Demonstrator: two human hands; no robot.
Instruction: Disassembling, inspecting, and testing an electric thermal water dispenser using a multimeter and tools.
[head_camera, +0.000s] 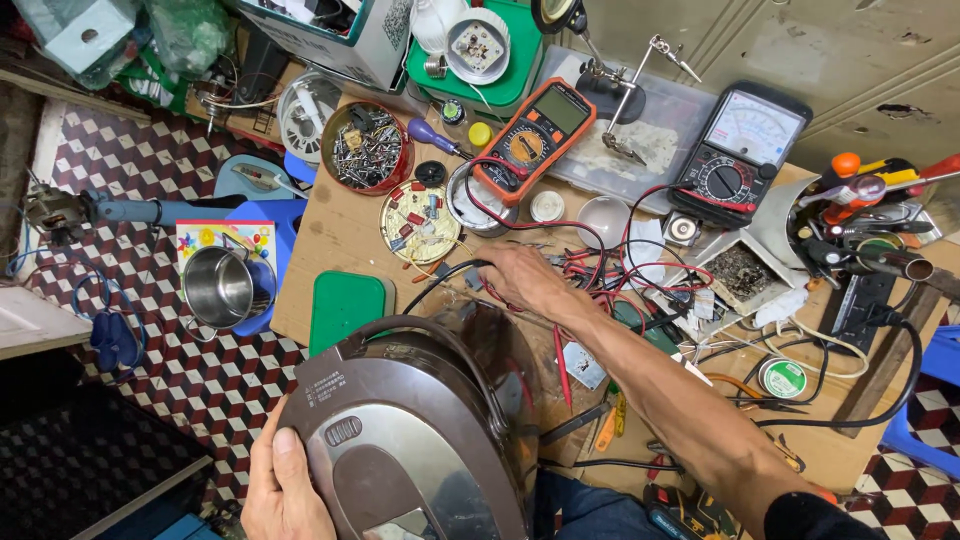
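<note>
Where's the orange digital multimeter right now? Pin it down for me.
In the head view, the orange digital multimeter lies tilted at the top centre of the bench, just above the right hand, between the round tin of screws and the black analogue meter.

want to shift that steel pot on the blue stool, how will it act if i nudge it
The steel pot looks thin-walled and empty, so probably light and quick to slide. Its polished side may be slippery. It sits near the blue stool's edge, so a push could tip it off.
</note>
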